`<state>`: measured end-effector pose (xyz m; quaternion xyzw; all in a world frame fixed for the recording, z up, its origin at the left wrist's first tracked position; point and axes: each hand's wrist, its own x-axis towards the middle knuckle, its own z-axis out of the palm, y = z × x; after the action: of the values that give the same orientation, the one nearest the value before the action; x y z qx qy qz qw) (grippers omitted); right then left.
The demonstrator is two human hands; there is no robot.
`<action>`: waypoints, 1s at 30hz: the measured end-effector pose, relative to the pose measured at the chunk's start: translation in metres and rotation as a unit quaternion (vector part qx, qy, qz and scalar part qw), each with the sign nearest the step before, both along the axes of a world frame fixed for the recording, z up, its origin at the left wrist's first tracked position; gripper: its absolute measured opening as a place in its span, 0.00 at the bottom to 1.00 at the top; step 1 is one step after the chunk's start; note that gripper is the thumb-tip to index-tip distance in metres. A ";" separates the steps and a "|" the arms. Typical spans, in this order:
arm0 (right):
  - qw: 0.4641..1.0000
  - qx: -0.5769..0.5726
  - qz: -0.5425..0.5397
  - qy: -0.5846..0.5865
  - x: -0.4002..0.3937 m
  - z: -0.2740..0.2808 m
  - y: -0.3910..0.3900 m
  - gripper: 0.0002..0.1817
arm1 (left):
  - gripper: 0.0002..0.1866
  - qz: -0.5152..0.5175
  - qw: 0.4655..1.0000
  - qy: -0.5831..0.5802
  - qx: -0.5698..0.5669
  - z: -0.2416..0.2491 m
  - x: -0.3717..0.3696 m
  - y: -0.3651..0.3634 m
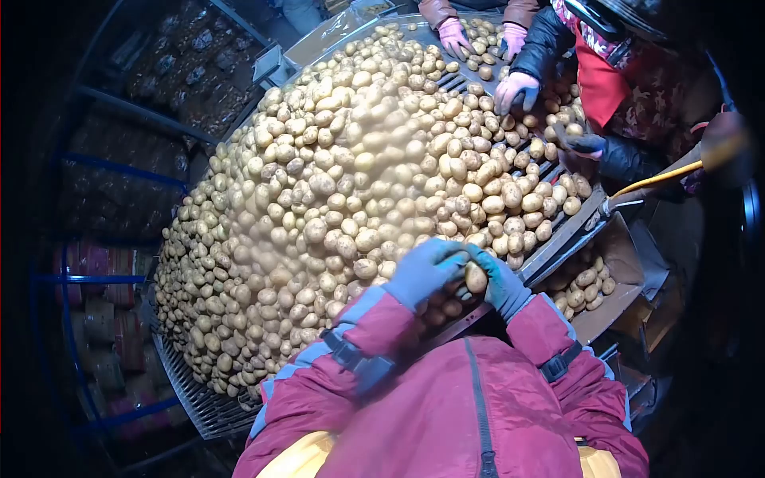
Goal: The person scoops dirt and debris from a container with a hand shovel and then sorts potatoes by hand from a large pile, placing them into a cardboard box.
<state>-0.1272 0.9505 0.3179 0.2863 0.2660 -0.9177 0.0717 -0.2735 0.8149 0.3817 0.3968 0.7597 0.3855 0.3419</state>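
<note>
My left hand [430, 271], in a grey-blue and teal glove, is closed at the near edge of the potato heap [319, 203]. Its curled fingertips meet the fingers of my right hand [500, 280], and whatever they hold is hidden. The teal-gloved right hand is closed around a pale potato [476, 278], which shows between the two hands in front of my chest. A few more potatoes [451, 308] lie in shadow just below my hands.
The heap covers a slatted metal table [209, 406]. At the right, a cardboard box [610, 315] holds potatoes beside the table's metal edge [562, 239]. Co-workers' pink-gloved hands [516, 92] are among potatoes at the far side. A yellow cable [657, 180] runs at the right.
</note>
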 end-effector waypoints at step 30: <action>0.980 0.014 -0.183 -0.070 0.091 0.008 0.004 0.24 | 0.34 -0.108 0.939 0.298 0.133 -0.104 0.024 0.178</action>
<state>-0.0358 0.9543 0.3261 0.3950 0.2163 -0.8889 -0.0835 -0.2500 0.9933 0.2773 0.6149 0.7211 0.3081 0.0838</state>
